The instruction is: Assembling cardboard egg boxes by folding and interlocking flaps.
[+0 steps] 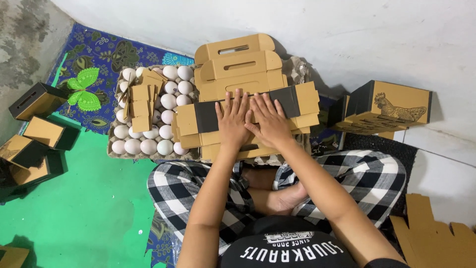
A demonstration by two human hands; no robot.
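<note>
A green floor mat (89,208) lies at the left. On it, an egg tray (148,149) of white eggs (148,146) sits beside a stack of flat cardboard boxes (248,74). The left hand (232,121) and right hand (270,124) press flat on the top box, fingers (238,101) spread, side by side.

Middle of the flat cardboard box (248,116) covered by both hands, egg tray (148,155) partly hidden under cardboard dividers (140,101) and the box stack, loose cardboard sheet (436,238) cut off at the right edge, small boxes (29,144) cropped at left.
</note>
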